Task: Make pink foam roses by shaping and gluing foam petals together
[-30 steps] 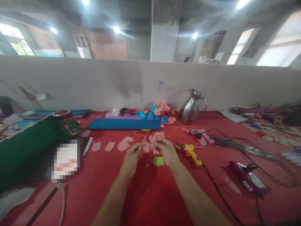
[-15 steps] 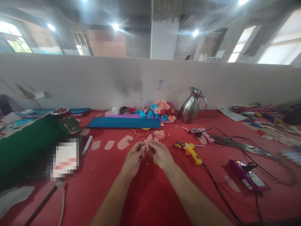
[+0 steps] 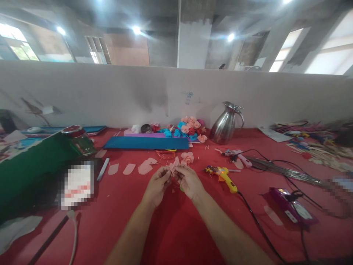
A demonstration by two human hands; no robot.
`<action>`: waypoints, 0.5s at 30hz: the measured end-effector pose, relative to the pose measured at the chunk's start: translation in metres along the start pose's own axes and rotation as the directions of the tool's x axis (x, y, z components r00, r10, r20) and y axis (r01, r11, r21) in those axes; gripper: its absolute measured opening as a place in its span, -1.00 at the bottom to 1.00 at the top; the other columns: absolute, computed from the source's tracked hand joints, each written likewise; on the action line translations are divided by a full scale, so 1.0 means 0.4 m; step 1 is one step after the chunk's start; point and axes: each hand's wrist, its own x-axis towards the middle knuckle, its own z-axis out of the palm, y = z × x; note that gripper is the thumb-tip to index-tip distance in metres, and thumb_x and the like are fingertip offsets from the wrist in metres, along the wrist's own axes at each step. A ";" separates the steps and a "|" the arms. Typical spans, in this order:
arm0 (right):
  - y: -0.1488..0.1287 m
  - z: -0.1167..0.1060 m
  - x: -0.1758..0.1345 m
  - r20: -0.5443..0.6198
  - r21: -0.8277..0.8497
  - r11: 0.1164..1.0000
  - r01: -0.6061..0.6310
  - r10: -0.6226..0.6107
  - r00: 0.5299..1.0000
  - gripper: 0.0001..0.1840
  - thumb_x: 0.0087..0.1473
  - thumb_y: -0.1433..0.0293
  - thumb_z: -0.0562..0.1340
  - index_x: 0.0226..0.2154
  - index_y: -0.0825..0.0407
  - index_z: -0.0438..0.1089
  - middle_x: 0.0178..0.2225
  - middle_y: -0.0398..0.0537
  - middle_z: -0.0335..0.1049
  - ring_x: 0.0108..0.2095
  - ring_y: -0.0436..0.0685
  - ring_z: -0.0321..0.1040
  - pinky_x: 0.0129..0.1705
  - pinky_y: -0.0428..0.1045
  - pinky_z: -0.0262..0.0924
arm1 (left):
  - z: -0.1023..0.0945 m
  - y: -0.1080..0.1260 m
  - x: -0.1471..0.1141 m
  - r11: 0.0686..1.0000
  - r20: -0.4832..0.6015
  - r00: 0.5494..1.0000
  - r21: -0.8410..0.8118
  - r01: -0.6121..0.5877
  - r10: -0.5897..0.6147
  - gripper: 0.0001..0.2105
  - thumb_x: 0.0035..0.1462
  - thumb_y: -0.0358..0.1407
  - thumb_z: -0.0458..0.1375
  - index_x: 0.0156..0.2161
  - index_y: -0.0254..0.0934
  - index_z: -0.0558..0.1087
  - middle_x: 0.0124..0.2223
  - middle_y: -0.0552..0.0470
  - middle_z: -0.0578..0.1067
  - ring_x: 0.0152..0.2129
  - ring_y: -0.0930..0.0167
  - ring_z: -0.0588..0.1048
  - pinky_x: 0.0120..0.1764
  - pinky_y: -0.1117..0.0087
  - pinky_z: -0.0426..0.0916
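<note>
Over the red tabletop, my left hand (image 3: 157,184) and my right hand (image 3: 189,181) pinch a small pink paper flower (image 3: 173,165) between their fingertips. The fingers partly hide it. Just behind my right hand lies a finished-looking pink paper rose (image 3: 187,158). Loose pink petal pieces lie left of my hands, including a rounded petal (image 3: 128,169) and an overlapping petal cluster (image 3: 146,166). To the right of my right hand rests a yellow glue gun (image 3: 227,179) with a small lit light. A bit of green shows beneath my right hand.
A blue sheet (image 3: 146,142) lies behind my hands, with a pile of paper roses (image 3: 191,127) beyond it. A steel jug (image 3: 224,123) stands near the wall. Cords run to a purple power strip (image 3: 292,208) at right. A glass jar (image 3: 78,140) and marker (image 3: 103,169) are left.
Both hands stay in almost the same place, still pinching the pink flower with slight finger movement. The whole view has shifted very slightly.
</note>
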 end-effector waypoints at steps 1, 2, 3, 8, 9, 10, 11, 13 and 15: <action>-0.003 0.000 -0.001 0.007 -0.020 1.000 0.003 -0.003 1.000 -0.81 -0.36 0.43 0.39 -0.58 0.08 0.39 -0.58 -0.20 0.37 -0.54 -0.10 0.26 -0.44 -0.17 0.17 | 0.000 -0.001 0.000 1.000 0.000 1.000 0.006 0.005 -0.005 -0.82 -0.11 -0.28 0.26 -0.40 -0.30 0.37 -0.51 0.18 0.28 -0.62 0.60 0.17 -0.50 0.57 0.15; -0.005 -0.001 -0.001 0.012 -0.048 0.999 0.012 -0.011 1.000 -0.81 -0.37 0.42 0.39 -0.59 0.08 0.39 -0.60 -0.20 0.36 -0.55 -0.10 0.25 -0.46 -0.17 0.15 | 0.000 -0.001 0.000 1.000 0.000 1.000 0.014 0.012 -0.011 -0.81 -0.12 -0.28 0.27 -0.40 -0.30 0.37 -0.51 0.18 0.28 -0.63 0.60 0.17 -0.51 0.57 0.14; -0.008 -0.001 -0.001 0.014 -0.083 0.996 0.028 -0.027 1.000 -0.80 -0.36 0.40 0.39 -0.59 0.09 0.39 -0.61 -0.20 0.34 -0.56 -0.09 0.23 -0.48 -0.17 0.13 | 0.000 -0.001 0.000 1.000 0.001 1.000 0.020 0.018 -0.018 -0.81 -0.12 -0.28 0.27 -0.40 -0.30 0.37 -0.51 0.17 0.28 -0.63 0.60 0.17 -0.51 0.57 0.14; -0.018 -0.003 0.001 0.038 -0.254 0.958 0.136 -0.131 0.991 -0.80 -0.33 0.32 0.37 -0.62 0.08 0.38 -0.63 -0.20 0.30 -0.58 -0.07 0.18 -0.48 -0.12 0.07 | 0.002 -0.001 -0.002 0.998 0.010 0.999 0.034 0.049 -0.049 -0.82 -0.13 -0.29 0.27 -0.42 -0.30 0.37 -0.50 0.16 0.31 -0.62 0.59 0.22 -0.50 0.57 0.17; -0.020 -0.004 0.001 0.041 -0.281 0.948 0.150 -0.144 0.989 -0.81 -0.32 0.31 0.36 -0.63 0.07 0.38 -0.63 -0.20 0.29 -0.58 -0.06 0.17 -0.48 -0.12 0.06 | 0.002 -0.001 -0.003 0.998 0.006 0.998 0.036 0.056 -0.056 -0.82 -0.13 -0.29 0.27 -0.42 -0.30 0.37 -0.50 0.15 0.31 -0.62 0.59 0.22 -0.50 0.57 0.17; -0.021 -0.004 0.001 0.041 -0.302 0.940 0.161 -0.156 0.987 -0.82 -0.31 0.31 0.35 -0.63 0.07 0.39 -0.62 -0.20 0.29 -0.58 -0.06 0.16 -0.48 -0.12 0.06 | 0.003 -0.001 -0.004 0.997 0.006 0.998 0.036 0.061 -0.062 -0.81 -0.14 -0.29 0.28 -0.43 -0.30 0.37 -0.50 0.15 0.31 -0.62 0.59 0.23 -0.50 0.57 0.17; -0.023 -0.004 0.001 0.039 -0.318 0.933 0.169 -0.165 0.986 -0.83 -0.30 0.31 0.35 -0.63 0.06 0.39 -0.62 -0.20 0.29 -0.58 -0.06 0.15 -0.48 -0.12 0.05 | 0.003 -0.001 -0.005 0.997 0.013 0.998 0.032 0.066 -0.067 -0.81 -0.14 -0.29 0.28 -0.44 -0.30 0.36 -0.51 0.15 0.31 -0.62 0.59 0.23 -0.51 0.57 0.17; -0.025 -0.005 0.000 0.046 -0.338 0.924 0.177 -0.171 0.984 -0.84 -0.29 0.31 0.34 -0.62 0.06 0.41 -0.61 -0.20 0.30 -0.57 -0.06 0.15 -0.48 -0.12 0.05 | 0.004 -0.001 -0.007 0.997 0.047 0.995 0.012 0.082 -0.083 -0.80 -0.12 -0.27 0.28 -0.45 -0.30 0.35 -0.51 0.15 0.32 -0.63 0.60 0.21 -0.52 0.57 0.16; -0.028 -0.006 -0.001 0.078 -0.359 0.916 0.182 -0.165 0.983 -0.83 -0.27 0.30 0.33 -0.61 0.06 0.41 -0.60 -0.18 0.32 -0.57 -0.05 0.17 -0.46 -0.11 0.06 | 0.006 0.000 -0.009 0.992 0.075 0.990 -0.019 0.123 -0.121 -0.79 -0.10 -0.23 0.26 -0.44 -0.30 0.35 -0.51 0.15 0.33 -0.66 0.61 0.19 -0.56 0.56 0.14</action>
